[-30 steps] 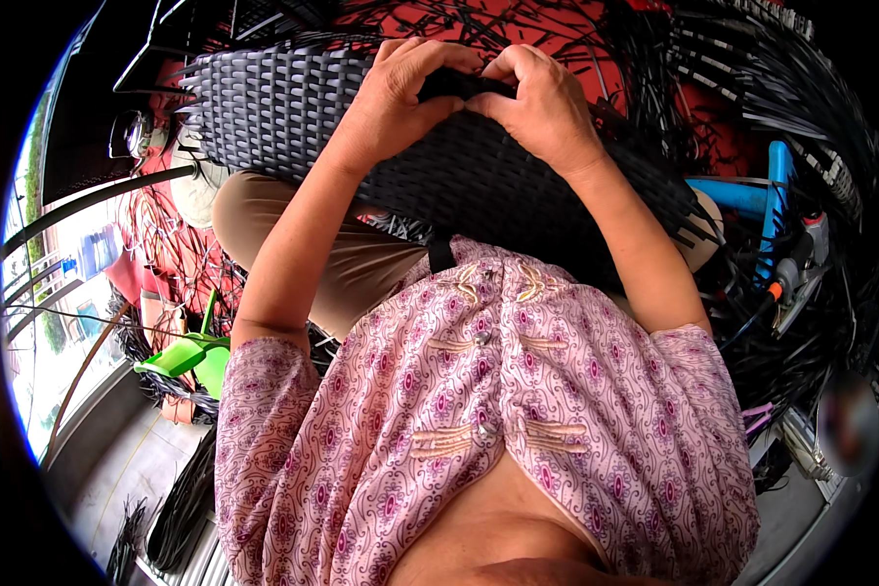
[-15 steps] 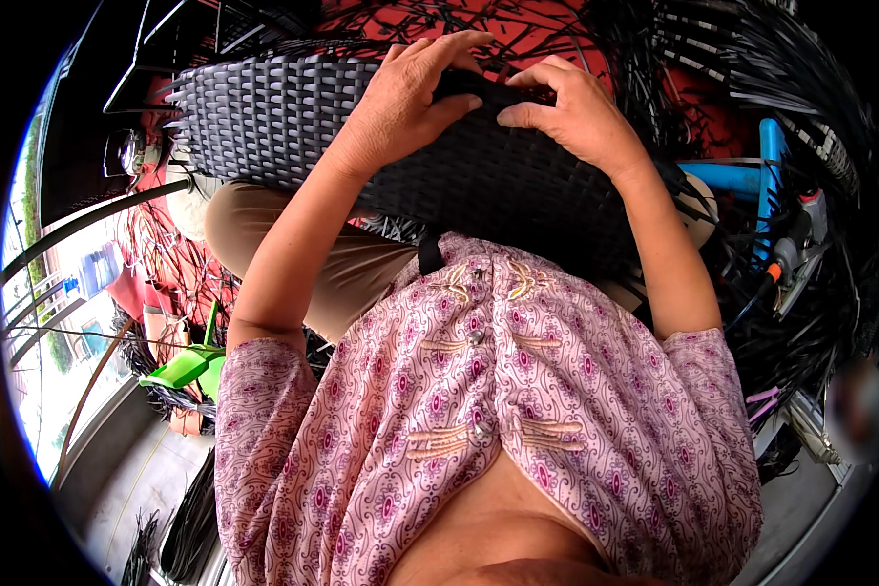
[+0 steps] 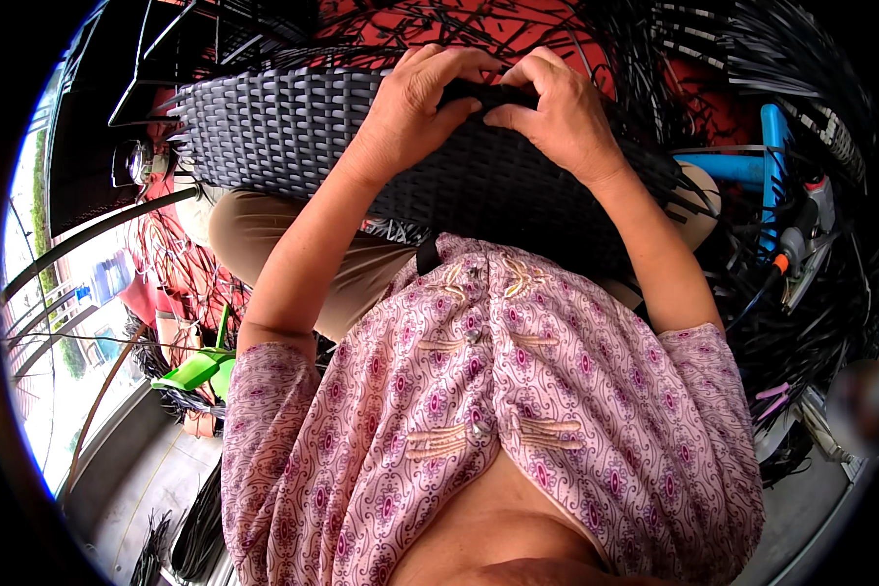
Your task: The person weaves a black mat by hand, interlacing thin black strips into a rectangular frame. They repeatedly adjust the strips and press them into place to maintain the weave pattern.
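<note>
A dark grey-black woven wicker panel [image 3: 273,127] lies across my lap, its weave running from the left to under my right arm. At its far edge, near the middle, my left hand [image 3: 410,112] is closed, thumb on the near side and fingers curled over the rim. Close beside it, my right hand [image 3: 565,117] pinches the same edge between thumb and bent fingers. A dark gap in the rim shows between the two thumbs. Any single strand at the fingertips is too dark to make out.
Loose black strips lie over the red floor covering [image 3: 459,18]. A bundle of dark strips [image 3: 801,68] hangs at the far right. Near it are a blue frame [image 3: 774,166] and a grey tool with an orange tip [image 3: 796,244]. A bright green scoop-like thing [image 3: 193,369] sits at left.
My right hand has shifted slightly left and up, closer to my left hand, and its fingers have drawn in on the rim. The left hand stays nearly in place.
</note>
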### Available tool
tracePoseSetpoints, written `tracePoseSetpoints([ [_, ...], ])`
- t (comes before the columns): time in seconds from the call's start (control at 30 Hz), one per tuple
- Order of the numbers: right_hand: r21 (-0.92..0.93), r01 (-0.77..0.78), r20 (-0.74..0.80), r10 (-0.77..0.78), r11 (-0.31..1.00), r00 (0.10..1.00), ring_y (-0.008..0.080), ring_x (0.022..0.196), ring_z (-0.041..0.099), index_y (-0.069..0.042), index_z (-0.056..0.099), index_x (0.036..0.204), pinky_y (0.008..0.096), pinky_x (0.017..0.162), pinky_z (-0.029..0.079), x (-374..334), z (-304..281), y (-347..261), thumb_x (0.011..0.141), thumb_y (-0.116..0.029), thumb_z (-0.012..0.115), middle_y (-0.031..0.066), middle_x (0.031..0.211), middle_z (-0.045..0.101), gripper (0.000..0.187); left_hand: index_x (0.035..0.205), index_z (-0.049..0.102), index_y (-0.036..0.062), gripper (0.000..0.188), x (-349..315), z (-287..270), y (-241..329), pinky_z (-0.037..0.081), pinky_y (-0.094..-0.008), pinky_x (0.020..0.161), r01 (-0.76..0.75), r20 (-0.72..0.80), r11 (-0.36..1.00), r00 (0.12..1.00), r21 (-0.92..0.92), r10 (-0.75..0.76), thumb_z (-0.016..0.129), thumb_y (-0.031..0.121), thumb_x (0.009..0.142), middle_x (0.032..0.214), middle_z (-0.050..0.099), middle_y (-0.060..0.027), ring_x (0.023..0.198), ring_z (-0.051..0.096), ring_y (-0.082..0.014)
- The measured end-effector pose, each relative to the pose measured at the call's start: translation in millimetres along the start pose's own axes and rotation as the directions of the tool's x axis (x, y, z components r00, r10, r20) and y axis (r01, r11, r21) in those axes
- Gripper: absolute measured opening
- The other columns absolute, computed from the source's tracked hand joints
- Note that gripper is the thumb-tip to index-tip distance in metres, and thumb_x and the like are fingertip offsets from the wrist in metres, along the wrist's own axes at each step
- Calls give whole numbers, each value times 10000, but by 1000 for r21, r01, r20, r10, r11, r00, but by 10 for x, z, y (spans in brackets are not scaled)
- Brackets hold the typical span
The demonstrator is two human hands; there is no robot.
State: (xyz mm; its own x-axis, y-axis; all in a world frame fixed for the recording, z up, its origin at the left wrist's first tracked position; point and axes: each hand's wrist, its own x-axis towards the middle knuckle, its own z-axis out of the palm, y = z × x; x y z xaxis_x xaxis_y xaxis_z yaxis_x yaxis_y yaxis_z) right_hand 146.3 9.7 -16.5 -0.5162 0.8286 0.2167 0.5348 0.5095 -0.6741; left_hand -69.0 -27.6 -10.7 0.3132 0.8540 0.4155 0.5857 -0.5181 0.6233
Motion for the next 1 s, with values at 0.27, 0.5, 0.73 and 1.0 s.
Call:
tracePoseSetpoints([
  [0.27,63,27,-1,-27,998,1000,283,981,680,-35,670,1021,402,867,551,-110,-24,-15,744,-234,885,96,1043,646,403,1270,629,53,515,-81,19,-16,524,-386,962,-73,33,996,997,57,71,791,8,784,1091,720,-95,1091,667,-292],
  [0.5,27,-193,327,174,981,929,295,1083,677,3,728,1148,390,948,532,-73,-475,316,757,-448,865,155,1139,689,613,1417,567,133,654,130,110,170,484,-404,1038,86,128,995,987,54,-92,811,115,810,1131,729,-69,1137,663,-287],
  [0.73,228,-286,315,208,930,926,207,903,673,-6,746,1011,335,815,530,-89,-430,391,775,-422,861,98,965,698,492,1372,590,150,616,211,222,205,471,-421,1026,73,154,997,985,-3,-72,806,124,796,1094,748,-25,1103,672,-257],
  [1.0,426,-358,270,261,831,927,48,616,424,-53,657,706,277,568,356,-113,-379,525,934,-291,746,-70,648,485,342,1266,637,137,528,226,347,293,481,-408,986,30,89,1000,996,-6,-29,804,74,769,1076,733,-19,1093,653,-252],
])
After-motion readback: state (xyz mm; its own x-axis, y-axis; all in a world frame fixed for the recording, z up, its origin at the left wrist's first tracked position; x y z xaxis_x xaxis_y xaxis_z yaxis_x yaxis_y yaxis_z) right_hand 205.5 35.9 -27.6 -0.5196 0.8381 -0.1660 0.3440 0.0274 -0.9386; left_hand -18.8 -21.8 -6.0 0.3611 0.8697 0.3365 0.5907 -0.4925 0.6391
